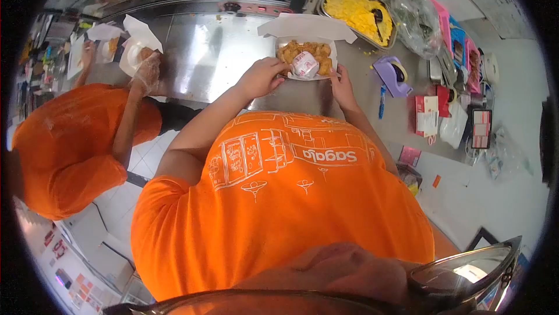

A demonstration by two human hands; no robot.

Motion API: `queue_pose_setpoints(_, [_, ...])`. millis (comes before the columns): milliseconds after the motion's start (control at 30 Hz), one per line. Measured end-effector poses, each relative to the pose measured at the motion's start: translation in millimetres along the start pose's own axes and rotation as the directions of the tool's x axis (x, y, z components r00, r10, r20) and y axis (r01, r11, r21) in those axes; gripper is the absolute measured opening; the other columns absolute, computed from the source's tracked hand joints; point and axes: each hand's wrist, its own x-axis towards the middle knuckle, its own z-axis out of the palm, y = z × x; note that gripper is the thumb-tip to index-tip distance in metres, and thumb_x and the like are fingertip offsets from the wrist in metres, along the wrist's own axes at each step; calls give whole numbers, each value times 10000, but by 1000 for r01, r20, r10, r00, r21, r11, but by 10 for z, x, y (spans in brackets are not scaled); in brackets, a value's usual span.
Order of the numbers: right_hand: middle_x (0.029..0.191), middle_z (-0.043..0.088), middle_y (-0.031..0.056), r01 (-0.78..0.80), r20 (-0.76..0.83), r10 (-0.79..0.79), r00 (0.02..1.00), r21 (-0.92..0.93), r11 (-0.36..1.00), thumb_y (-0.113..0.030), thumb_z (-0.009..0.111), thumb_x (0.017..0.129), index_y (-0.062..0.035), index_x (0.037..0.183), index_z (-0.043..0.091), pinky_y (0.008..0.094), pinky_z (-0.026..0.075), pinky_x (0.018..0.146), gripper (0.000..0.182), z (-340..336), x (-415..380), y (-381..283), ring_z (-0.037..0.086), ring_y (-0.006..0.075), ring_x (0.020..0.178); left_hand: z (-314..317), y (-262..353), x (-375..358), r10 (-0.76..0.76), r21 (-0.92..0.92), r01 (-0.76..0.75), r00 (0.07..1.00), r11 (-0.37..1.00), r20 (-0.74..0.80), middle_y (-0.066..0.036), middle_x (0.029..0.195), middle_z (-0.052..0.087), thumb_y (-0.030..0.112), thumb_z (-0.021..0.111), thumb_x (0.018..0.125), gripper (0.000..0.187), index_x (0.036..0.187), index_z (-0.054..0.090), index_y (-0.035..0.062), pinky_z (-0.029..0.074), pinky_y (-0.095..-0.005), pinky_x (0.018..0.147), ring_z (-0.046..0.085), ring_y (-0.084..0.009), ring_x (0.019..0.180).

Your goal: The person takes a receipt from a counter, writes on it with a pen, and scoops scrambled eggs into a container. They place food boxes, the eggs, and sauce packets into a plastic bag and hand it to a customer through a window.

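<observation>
A white cardboard takeaway box [319,77] stands with its lid [305,24] folded back on the steel counter, in front of my chest. Golden-brown fried pieces [323,50] fill it, and a round packet [304,65] in white paper with red print lies on top of them, near the front. My left hand [263,77] grips the left wall of the box, fingers curled at its rim. On the opposite side, my right hand [342,86] pinches the right front edge. Neither hand touches the paper packet.
A co-worker's gloved hand [147,73] is at another open box [129,59] on the left. A metal tray [391,43] of yellow food with a black spoon sits back right. Nearby are a purple tape dispenser [391,76], a blue pen [382,102] and a red-white carton [427,115].
</observation>
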Motion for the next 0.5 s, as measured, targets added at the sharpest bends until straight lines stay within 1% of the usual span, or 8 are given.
queue_pose_setpoints(67, [1246, 564, 208, -26, -11, 27, 1000, 65, 998, -362, 531, 980, 17, 1330, 434, 359, 449, 947, 525, -82, 24, 56, 574, 260, 1120, 20, 156, 139, 64, 62, -64, 998, 996, 3, -124, 932, 620, 118, 660, 808, 111, 889, 652, 44, 489, -417, 785, 583, -332, 865])
queue_pose_setpoints(167, [1222, 574, 183, -89, 21, 87, 996, 162, 983, -350, 543, 976, 1, 1316, 453, 348, 457, 919, 496, -191, -47, 78, 570, 234, 1096, 213, 24, 304, 55, 84, -71, 984, 994, 169, -128, 920, 610, 117, 665, 808, 137, 923, 662, 44, 492, -409, 780, 591, -328, 887])
queue_pose_setpoints(233, [1213, 577, 161, -88, 36, 83, 996, 138, 987, -335, 548, 976, -9, 1314, 458, 335, 462, 898, 478, -269, -71, 63, 566, 212, 1074, 293, 8, 356, 8, 46, -12, 997, 999, 79, -122, 918, 604, 124, 642, 825, 102, 890, 663, 48, 493, -406, 770, 591, -327, 885])
queue_pose_setpoints(300, [1211, 579, 144, 2, -68, -4, 998, -33, 999, -331, 546, 976, -22, 1311, 467, 328, 465, 875, 463, -352, -145, 22, 565, 204, 1051, 208, 126, 426, -77, -44, 78, 997, 996, 23, -132, 903, 621, 139, 618, 867, 112, 878, 652, 33, 491, -397, 742, 597, -334, 849])
queue_pose_setpoints(333, [1210, 580, 135, 43, -112, -56, 992, -121, 992, -329, 545, 976, -28, 1310, 472, 324, 466, 864, 455, -389, -173, -20, 565, 200, 1039, 95, 223, 465, -114, -92, 119, 992, 989, 60, -135, 898, 624, 121, 620, 870, 107, 902, 653, 24, 491, -385, 739, 601, -324, 829])
queue_pose_setpoints(400, [1192, 582, 119, 297, -55, -305, 951, -112, 948, -304, 544, 975, -31, 1276, 504, 321, 467, 838, 408, -420, -239, -237, 569, 199, 1020, -118, 429, 522, -181, -183, 205, 973, 961, 141, -142, 889, 628, 84, 624, 877, 113, 950, 655, 4, 489, -362, 734, 607, -303, 789])
queue_pose_setpoints(433, [1182, 582, 110, 417, -28, -422, 906, -102, 903, -292, 543, 975, -32, 1259, 520, 319, 467, 825, 386, -418, -279, -368, 570, 199, 1010, -125, 415, 527, -43, -199, 66, 992, 978, 118, -134, 869, 636, 82, 626, 887, 123, 958, 637, -18, 488, -329, 724, 615, -265, 778])
queue_pose_setpoints(500, [1126, 593, 94, 135, 185, -229, 956, 416, 899, -254, 532, 978, -33, 1219, 549, 312, 469, 821, 327, -358, -366, -649, 578, 196, 965, -163, 574, 540, 63, -338, -11, 987, 941, 145, -115, 869, 637, 79, 621, 896, 120, 960, 634, -21, 487, -314, 724, 619, -231, 798])
